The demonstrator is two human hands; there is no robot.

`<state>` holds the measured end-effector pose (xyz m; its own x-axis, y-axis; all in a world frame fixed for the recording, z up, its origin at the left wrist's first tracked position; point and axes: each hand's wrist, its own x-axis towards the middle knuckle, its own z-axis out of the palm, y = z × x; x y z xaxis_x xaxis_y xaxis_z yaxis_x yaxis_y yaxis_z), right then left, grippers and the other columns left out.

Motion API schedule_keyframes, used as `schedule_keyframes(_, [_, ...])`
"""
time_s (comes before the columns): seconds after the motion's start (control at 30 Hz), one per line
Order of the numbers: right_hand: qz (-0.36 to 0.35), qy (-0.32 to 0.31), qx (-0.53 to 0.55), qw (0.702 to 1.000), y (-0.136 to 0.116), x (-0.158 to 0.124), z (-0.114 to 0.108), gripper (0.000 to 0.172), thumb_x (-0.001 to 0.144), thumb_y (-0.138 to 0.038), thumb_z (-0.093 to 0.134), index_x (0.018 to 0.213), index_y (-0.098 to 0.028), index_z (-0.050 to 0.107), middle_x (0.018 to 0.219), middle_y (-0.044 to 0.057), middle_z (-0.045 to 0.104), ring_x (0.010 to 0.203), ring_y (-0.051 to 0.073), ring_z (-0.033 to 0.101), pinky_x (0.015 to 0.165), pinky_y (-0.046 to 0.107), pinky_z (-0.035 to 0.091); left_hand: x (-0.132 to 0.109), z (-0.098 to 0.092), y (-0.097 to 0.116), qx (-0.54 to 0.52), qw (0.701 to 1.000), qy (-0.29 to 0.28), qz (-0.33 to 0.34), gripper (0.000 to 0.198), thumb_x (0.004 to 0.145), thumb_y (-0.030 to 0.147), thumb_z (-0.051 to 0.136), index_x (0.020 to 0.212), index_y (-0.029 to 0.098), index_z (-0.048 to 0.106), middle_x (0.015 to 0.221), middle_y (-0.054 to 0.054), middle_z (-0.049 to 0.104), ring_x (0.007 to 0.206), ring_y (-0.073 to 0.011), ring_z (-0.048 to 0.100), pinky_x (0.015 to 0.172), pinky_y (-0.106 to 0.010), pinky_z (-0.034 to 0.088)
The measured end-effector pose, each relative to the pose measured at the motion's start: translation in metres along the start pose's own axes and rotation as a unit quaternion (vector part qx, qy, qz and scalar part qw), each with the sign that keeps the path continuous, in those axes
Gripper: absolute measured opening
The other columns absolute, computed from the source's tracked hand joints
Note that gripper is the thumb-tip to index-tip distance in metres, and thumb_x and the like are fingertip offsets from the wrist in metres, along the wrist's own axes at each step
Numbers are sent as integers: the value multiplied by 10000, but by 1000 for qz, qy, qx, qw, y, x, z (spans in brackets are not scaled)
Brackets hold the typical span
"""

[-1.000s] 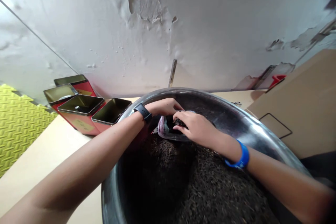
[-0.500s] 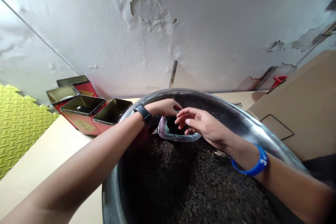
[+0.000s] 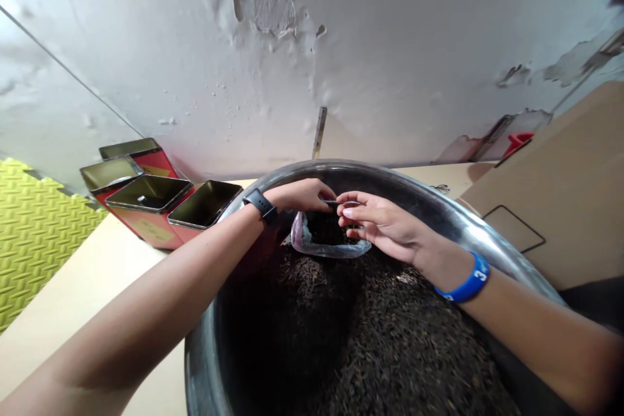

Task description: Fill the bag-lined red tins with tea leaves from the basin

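A clear plastic bag point(image 3: 331, 251) with a pinkish left side stands open in a large metal basin point(image 3: 205, 351). Dark, loose tea-like leaves point(image 3: 414, 344) fill much of the basin, and dark matter shows inside the bag's mouth. My left hand point(image 3: 305, 195), a black watch at its wrist, is closed at the far side of the bag. Facing it, my right hand point(image 3: 385, 224) has curled fingers and thumb around a thin dark edge, seemingly the bag's far rim. Its lower fingers are partly apart. The left fingertips are mostly hidden.
Several open red tins point(image 3: 156, 198) stand at the left on a pale table point(image 3: 82, 318). A cardboard box point(image 3: 560, 208) is at the right. Behind the basin rises a wall point(image 3: 390, 65) with peeling paint; yellow foam matting point(image 3: 43, 227) lies at the far left.
My right hand's fingers have come up to the thin edge and closed around it. My left hand stays at the bag's far side. The whole view has shifted slightly.
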<state>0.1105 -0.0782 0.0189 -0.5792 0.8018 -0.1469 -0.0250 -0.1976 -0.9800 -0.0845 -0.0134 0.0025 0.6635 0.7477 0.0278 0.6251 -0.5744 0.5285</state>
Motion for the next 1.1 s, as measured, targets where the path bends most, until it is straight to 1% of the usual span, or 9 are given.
schedule_keyframes(0.2, [-10,-5,-13,1000,3,3,-2,234,745,-132,558,968,-199,539,839,18,561,762,103,541,739,245,462,-1,-2,2,5,1000,4,4,339,750,379,547,1005,183,654,791,-2,629,661,-94,465,587,-211,312])
schedule_keyframes(0.3, [-20,2,-36,999,2,3,-2,236,738,-109,531,957,-198,531,854,21,564,778,111,548,809,275,458,-2,-2,4,4,1000,1,-3,351,746,379,556,1020,181,653,795,-7,636,659,-95,469,582,-209,314])
schedule_keyframes(0.4, [-25,5,-42,999,2,3,-1,229,731,-105,530,944,-191,530,877,27,567,796,115,552,844,288,451,-2,-2,4,3,1000,2,-2,360,747,380,556,1029,178,651,806,-9,642,668,-99,478,591,-212,320])
schedule_keyframes(0.63, [-16,7,-25,1000,4,5,-2,203,735,-135,556,930,-191,534,852,20,567,792,112,559,838,281,451,-2,-2,3,-6,1000,1,-6,352,748,357,557,1043,186,645,851,-10,653,715,-109,508,621,-209,340])
schedule_keyframes(0.87, [-26,3,-70,997,6,6,-5,221,745,-149,535,962,-190,518,904,42,580,817,126,564,827,292,463,-2,-3,5,2,1000,-2,1,357,756,370,547,1039,176,645,836,-12,650,705,-105,501,611,-206,335])
schedule_keyframes(1.1, [-33,-14,-46,998,9,8,-8,225,744,-155,565,963,-189,524,922,43,589,837,122,572,853,292,454,-1,-2,2,7,1000,-2,0,377,754,402,539,1036,175,646,800,-2,638,684,-98,486,586,-201,314])
